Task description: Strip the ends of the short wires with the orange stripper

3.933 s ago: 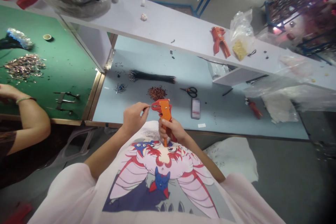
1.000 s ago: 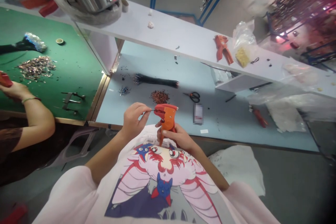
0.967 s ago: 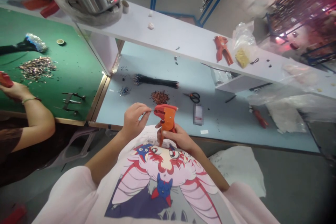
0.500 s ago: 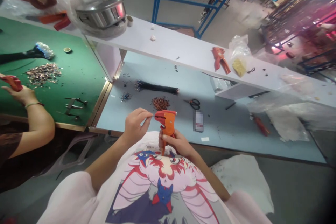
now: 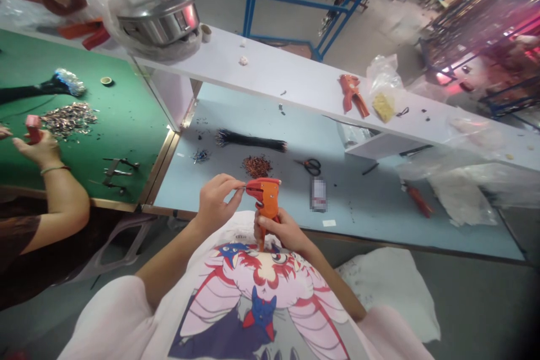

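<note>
Wire stripper, orange with red head, held upright just past pale blue tabletop's near edge, handle end over printed shirt. Right hand closed round handle. Left hand in narrow pinch on thin wire, wire end at stripper's head. Copper clippings near ahead; black wire bundle beyond; scissors up right. Tabletop's near edge runs just under both hands.
</note>
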`<move>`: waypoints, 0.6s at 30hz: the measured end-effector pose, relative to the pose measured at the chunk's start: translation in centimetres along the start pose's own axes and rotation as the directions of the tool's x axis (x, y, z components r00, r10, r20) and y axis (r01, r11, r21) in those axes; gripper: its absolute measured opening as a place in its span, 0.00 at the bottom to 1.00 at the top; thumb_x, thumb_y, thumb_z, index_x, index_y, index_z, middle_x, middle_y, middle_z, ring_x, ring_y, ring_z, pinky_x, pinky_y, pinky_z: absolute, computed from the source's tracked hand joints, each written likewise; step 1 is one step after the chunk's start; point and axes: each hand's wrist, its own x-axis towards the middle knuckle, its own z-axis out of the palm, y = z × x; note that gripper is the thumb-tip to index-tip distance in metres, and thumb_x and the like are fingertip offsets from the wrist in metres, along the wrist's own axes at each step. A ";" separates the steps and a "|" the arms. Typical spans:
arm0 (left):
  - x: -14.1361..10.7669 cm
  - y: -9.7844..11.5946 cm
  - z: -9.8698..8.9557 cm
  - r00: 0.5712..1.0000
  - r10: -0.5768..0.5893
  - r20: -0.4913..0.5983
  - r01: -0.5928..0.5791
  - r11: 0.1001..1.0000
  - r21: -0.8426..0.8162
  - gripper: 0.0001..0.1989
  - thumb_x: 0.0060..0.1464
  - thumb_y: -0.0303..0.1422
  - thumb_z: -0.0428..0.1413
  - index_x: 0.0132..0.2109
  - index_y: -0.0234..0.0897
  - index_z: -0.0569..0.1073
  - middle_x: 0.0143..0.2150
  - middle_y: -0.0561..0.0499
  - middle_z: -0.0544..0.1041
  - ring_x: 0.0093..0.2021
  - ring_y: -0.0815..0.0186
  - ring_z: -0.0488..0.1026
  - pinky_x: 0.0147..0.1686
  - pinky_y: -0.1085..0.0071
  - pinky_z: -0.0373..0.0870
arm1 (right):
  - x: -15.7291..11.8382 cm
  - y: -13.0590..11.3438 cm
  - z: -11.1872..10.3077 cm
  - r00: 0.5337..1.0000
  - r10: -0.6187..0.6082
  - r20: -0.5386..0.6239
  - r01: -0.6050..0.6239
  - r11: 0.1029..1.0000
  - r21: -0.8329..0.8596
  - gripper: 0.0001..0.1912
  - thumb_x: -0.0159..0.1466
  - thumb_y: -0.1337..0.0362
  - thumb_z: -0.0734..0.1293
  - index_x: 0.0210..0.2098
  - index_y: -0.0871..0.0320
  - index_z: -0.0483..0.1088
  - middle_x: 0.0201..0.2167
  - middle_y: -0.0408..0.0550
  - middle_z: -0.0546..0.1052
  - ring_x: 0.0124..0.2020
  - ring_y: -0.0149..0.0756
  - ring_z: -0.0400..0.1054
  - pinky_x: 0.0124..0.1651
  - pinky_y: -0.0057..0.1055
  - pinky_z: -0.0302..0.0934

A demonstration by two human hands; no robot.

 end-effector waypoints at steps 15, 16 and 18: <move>-0.1 0.1 0.2 0.998 -0.030 0.050 0.028 0.999 0.027 0.05 0.55 0.28 0.51 0.36 0.36 0.73 0.32 0.49 0.74 0.35 0.66 0.69 0.36 0.70 0.66 | 0.5 1.6 -0.4 0.998 0.014 -0.054 -0.007 0.993 0.119 0.19 0.60 0.53 0.65 0.22 0.59 0.61 0.12 0.39 0.65 0.12 0.27 0.59 0.17 0.25 0.56; -0.1 0.1 0.3 0.998 -0.037 0.053 0.035 0.999 0.028 0.05 0.56 0.28 0.51 0.36 0.36 0.73 0.32 0.49 0.74 0.35 0.67 0.69 0.36 0.70 0.66 | 0.5 1.4 -0.3 0.999 0.025 -0.039 -0.019 0.988 0.155 0.17 0.59 0.53 0.66 0.25 0.60 0.62 0.14 0.40 0.67 0.14 0.28 0.62 0.19 0.26 0.58; -0.2 0.1 0.3 0.997 -0.059 0.052 0.057 0.998 0.036 0.06 0.56 0.28 0.51 0.37 0.36 0.72 0.32 0.49 0.74 0.35 0.67 0.69 0.36 0.71 0.65 | 0.3 1.0 -0.3 0.999 0.046 -0.021 -0.040 0.978 0.206 0.16 0.57 0.53 0.68 0.31 0.61 0.65 0.19 0.42 0.71 0.20 0.31 0.66 0.25 0.29 0.62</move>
